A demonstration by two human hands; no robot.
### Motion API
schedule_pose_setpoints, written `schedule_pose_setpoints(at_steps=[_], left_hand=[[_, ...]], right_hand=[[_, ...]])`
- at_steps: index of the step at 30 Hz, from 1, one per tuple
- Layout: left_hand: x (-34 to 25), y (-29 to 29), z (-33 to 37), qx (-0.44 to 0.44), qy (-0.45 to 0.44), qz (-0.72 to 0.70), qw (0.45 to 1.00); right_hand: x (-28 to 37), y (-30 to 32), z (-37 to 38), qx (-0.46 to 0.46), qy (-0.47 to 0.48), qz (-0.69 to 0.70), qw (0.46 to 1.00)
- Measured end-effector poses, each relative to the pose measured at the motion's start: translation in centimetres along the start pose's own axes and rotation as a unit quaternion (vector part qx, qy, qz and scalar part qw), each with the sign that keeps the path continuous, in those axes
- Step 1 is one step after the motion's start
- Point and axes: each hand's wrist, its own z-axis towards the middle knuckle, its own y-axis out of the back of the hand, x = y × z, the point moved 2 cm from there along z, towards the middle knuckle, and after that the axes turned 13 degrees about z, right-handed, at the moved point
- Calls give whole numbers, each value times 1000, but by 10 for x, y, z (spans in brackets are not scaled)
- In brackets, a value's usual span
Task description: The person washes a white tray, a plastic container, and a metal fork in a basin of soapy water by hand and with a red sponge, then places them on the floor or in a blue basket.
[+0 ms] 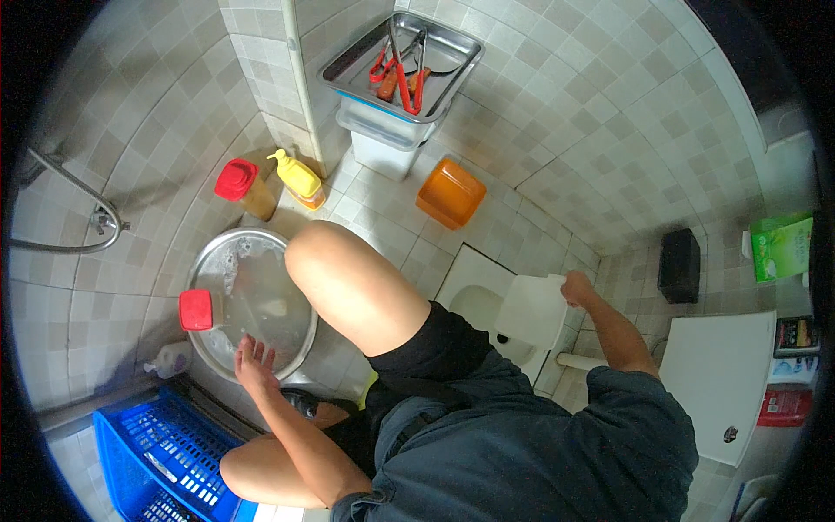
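My left hand [255, 365] is held over the near rim of a round metal basin [198, 348], fingers apart, with nothing in it. Cloudy, sudsy water fills the basin, and a pale object below the surface is too blurred to name. A clear container with a red lid [196, 311] lies across the basin's left rim, just beyond my left fingers. On the right, my right hand [576, 289] is closed on the corner of a flat white cover [532, 311]. That cover lies partly over a squat toilet [477, 300] in the floor.
Behind the basin stand a red-lidded jar [245, 188] and a yellow pump bottle [298, 180]. An orange tub [450, 193] sits on the floor. Red-handled tongs [409, 87] lie in a metal tray [344, 71] on a white bin. A blue crate [165, 452] stands lower left, a white cabinet [713, 383] right.
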Motion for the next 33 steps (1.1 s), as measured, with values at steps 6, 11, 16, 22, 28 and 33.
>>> schedule_pose_setpoints(at_steps=[6,11,16,22,28,33], left_hand=[[11,4,3,2,16,-7,1000],[15,21,5,-19,18,-8,1000],[31,7,1,-10,46,-7,999],[29,19,2,-20,51,18,998],[24,13,-5,3,56,79,995],[31,-17,1,24,69,60,995]], right_hand=[[1,18,28,-27,31,185,982],[41,0,55,-42,-43,502,863],[23,-28,110,-52,-42,762,644],[45,-44,101,18,-49,783,620],[54,23,37,131,138,802,567],[-63,28,64,4,60,317,946]])
